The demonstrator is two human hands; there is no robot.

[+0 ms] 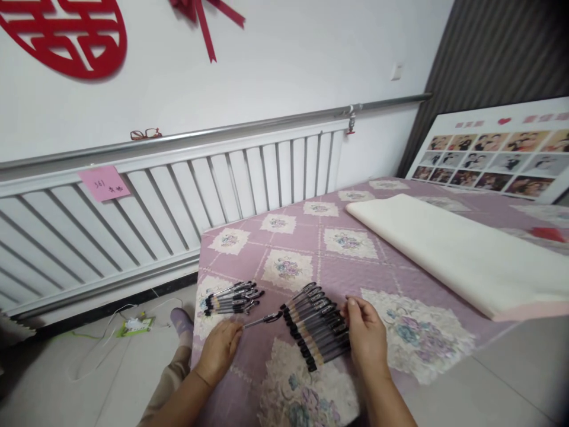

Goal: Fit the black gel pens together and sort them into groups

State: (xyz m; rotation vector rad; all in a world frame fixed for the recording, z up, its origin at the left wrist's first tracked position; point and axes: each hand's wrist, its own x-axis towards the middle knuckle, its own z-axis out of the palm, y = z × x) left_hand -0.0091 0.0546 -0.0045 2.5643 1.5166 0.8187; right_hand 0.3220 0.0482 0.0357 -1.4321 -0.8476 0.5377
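Observation:
Between the fingertips of my left hand [221,351] is one end of a clear-barrelled pen [263,320], its black cap pointing right. That cap lies close to a larger row of similar pens [317,326], set side by side on the purple floral tablecloth [306,279]. At the right end of this row is my right hand [367,332], thumb and fingers pinched together beside the caps. What the pinch holds, if anything, is hidden. A smaller bunch of pens [233,298] lies to the left, beyond my left hand.
A folded cream sheet [448,255] covers the table's right side. Behind the table run a white radiator [267,172] and a pipe [249,133], with glasses [146,134] above. A photo board [493,154] leans at the right. A power strip [136,325] and cords lie on the floor.

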